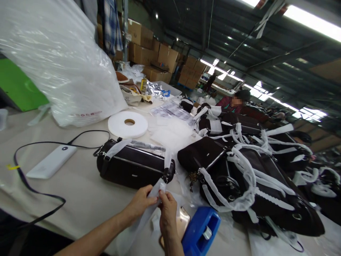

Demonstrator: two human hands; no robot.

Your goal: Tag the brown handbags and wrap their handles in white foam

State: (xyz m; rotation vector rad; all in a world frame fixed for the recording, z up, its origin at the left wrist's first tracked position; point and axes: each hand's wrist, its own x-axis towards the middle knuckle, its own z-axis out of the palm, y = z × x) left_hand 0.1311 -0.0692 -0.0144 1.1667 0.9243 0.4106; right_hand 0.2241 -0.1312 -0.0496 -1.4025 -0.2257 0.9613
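Observation:
A dark cylindrical handbag [133, 165] lies on the table with white wrapping on its strap ends. Just below its right end, my left hand [142, 202] pinches a strip of white wrapping [144, 217] between thumb and fingers. My right hand [167, 208] closes on the same strip close beside it, near the bag's right strap ring. The strip hangs down toward the table's near edge. Behind the bag sits a large roll of white tape [128, 124].
A blue tape dispenser [201, 231] and a phone [183, 222] lie beside my right hand. Wrapped dark bags [255, 177] are heaped on the right. A white power bank [53, 161] with a black cable and a big plastic bag [61, 64] are at left. A person sits beyond the heap.

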